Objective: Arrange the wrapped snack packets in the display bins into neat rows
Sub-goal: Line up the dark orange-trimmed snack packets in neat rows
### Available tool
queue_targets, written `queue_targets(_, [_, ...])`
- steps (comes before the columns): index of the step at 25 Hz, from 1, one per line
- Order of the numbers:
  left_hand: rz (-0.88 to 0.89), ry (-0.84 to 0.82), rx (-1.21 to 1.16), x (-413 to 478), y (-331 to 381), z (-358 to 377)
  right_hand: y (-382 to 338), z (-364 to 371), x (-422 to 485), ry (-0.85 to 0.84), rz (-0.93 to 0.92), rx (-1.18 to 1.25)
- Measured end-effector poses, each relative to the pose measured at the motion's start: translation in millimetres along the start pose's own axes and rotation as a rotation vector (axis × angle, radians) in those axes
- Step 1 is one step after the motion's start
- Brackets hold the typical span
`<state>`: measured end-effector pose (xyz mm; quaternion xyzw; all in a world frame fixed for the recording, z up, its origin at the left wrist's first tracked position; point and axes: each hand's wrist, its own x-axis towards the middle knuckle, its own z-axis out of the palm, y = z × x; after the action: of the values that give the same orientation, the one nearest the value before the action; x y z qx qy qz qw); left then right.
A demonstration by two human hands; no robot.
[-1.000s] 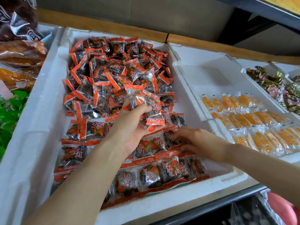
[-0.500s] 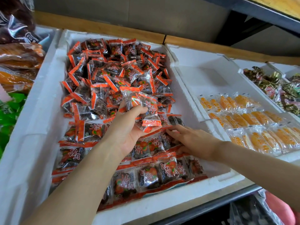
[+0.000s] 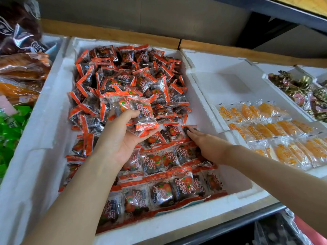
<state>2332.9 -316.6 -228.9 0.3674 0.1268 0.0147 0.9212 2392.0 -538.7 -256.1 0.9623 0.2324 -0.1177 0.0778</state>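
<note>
A white foam bin [image 3: 53,106] holds many orange-edged packets of dark fruit. Its far half is a loose heap of packets [image 3: 131,75]; the near half has flat rows of packets [image 3: 164,190]. My left hand [image 3: 122,138], palm up above the bin's middle, grips a bunch of packets [image 3: 139,112]. My right hand [image 3: 207,145] lies flat with straight fingers, its fingertips pressing a packet [image 3: 190,129] at the right end of the newest row.
To the right, a second foam bin [image 3: 221,82] holds rows of yellow-orange packets [image 3: 276,131]. Further right lies a bin of gold-wrapped sweets [image 3: 300,92]. On the left are green packets [image 3: 10,126] and orange dried fruit bags [image 3: 21,68]. A wooden ledge [image 3: 113,35] runs behind.
My right hand slid forward and to the right, from the lower rows up to the packet at the row's right end, and its fingers straightened. My left hand kept its bunch, almost still.
</note>
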Motion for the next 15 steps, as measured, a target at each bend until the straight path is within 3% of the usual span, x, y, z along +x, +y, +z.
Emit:
queue_targets(3, [0.009, 0.015, 0.002, -1.0, 1.6, 1.4, -2.3, -2.9, 2.2, 0.002, 0.011, 0.039])
queue_targets(5, [0.013, 0.022, 0.012, -1.4, 1.1, 1.4, -5.8, -8.9, 3.7, 0.113, 0.015, 0.088])
queue_targets(7, [0.025, 0.028, 0.01, 0.4, 1.7, -1.3, -11.1, -13.0, 10.6, 0.202, -0.067, 0.16])
queue_targets(9, [0.033, 0.024, 0.002, 2.2, 3.6, -3.9, -15.8, -11.8, 22.6, 0.175, -0.173, 0.202])
queue_targets(15, [0.039, 0.027, 0.011, 3.0, 4.1, -6.5, -17.8, -10.5, 43.1, 0.176, -0.124, -0.018])
